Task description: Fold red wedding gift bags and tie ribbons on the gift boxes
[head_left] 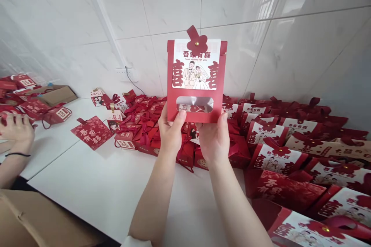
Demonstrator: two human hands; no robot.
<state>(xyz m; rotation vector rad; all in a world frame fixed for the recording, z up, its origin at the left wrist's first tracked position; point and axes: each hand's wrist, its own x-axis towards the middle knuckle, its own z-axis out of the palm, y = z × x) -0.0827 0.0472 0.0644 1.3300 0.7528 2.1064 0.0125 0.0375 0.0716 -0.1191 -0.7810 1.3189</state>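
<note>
A red gift box (196, 93) is held upright in front of me by its lower corners. Its front carries a white card with a drawn wedding couple, a red flower clasp (197, 43) on top and a clear window below. My left hand (170, 133) grips the bottom left corner, thumb on the front. At the bottom right corner, my right hand (216, 139) supports the box, its thumb along the edge and most fingers hidden behind or under it. Behind my hands, many small red boxes (142, 123) are packed together on the white table (95, 185).
Rows of similar gift boxes (278, 158) fill the right side against the tiled wall (246, 38). At the left, another person's hand (19, 127) is beside more red boxes (58, 114). A cardboard box (37, 220) stands at the lower left; a wall socket (126, 74) is behind.
</note>
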